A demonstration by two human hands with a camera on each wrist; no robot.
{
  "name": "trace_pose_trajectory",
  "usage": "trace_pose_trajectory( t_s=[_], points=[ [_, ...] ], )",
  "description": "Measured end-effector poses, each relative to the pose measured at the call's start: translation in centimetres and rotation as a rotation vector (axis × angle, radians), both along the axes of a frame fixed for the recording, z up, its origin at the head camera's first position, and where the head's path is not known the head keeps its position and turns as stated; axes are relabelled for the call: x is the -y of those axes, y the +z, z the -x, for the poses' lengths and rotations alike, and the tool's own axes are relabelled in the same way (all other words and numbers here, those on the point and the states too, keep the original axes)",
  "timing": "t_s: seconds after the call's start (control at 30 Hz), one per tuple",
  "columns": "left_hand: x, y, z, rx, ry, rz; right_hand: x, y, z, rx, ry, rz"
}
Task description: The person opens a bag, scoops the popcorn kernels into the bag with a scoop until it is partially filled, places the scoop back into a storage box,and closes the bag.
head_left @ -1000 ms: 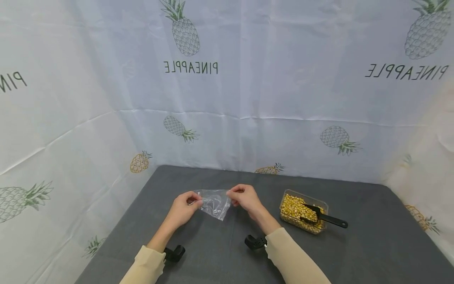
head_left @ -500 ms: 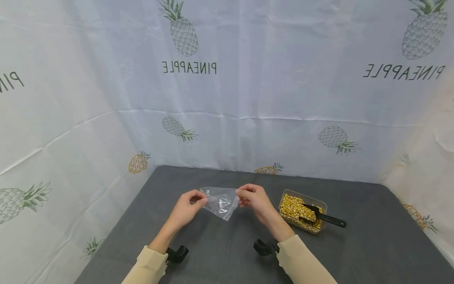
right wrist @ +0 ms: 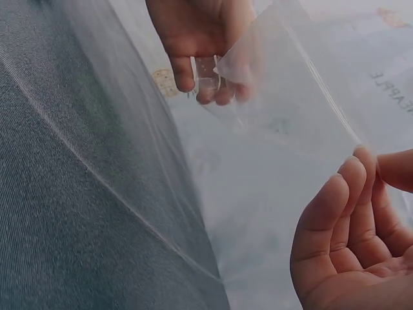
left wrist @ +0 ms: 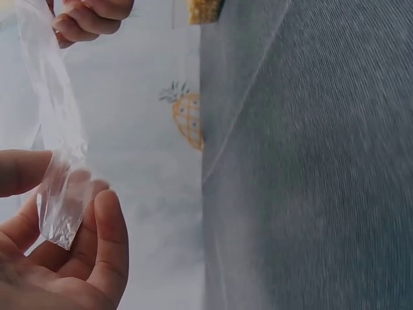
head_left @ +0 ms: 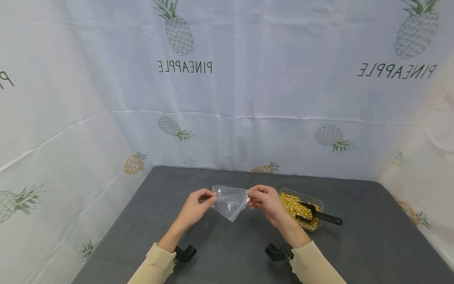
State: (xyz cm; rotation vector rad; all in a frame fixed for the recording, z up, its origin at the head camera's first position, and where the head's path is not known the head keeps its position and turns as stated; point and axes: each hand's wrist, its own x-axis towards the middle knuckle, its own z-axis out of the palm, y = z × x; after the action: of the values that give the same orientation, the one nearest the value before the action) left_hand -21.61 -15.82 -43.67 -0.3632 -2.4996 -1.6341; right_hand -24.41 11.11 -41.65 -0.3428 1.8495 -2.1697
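Observation:
A clear plastic zip bag [head_left: 229, 201] is stretched between the two hands above the dark table. My left hand [head_left: 196, 206] pinches its left end between thumb and fingers; in the left wrist view the bag's crumpled end [left wrist: 61, 216] pokes past the thumb. On the other side my right hand [head_left: 267, 201] pinches the bag at its zip edge. The right wrist view shows the zip strip [right wrist: 322, 87] running to the right thumb and fingertips [right wrist: 363, 158]. The bag looks flat, with nothing visible inside.
Just beyond the right hand stands a clear plastic box [head_left: 320, 203] of yellow corn kernels [head_left: 293, 205]. A black scoop [head_left: 328, 217] lies in it, handle jutting right over the rim. Pineapple-print cloth [head_left: 227, 142] walls the back and sides of the grey table [head_left: 227, 252].
Both hands have shifted right in the head view with the bag between them, the right hand now overlapping the box's left edge. The view itself has turned slightly right.

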Motion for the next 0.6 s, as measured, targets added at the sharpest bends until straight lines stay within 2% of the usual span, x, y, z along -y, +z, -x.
trace_pose_trajectory(
  t_s=[0.37, 0.6],
  points=[
    [-2.8, -0.2, 1.1, -0.016, -0.064, -0.044, -2.5, 0.9, -0.9, 0.010, -0.008, 0.089],
    [-4.9, 0.0, 1.3, -0.007, -0.137, -0.006, -3.6, 1.4, -1.4, -0.008, -0.006, 0.150]
  ],
)
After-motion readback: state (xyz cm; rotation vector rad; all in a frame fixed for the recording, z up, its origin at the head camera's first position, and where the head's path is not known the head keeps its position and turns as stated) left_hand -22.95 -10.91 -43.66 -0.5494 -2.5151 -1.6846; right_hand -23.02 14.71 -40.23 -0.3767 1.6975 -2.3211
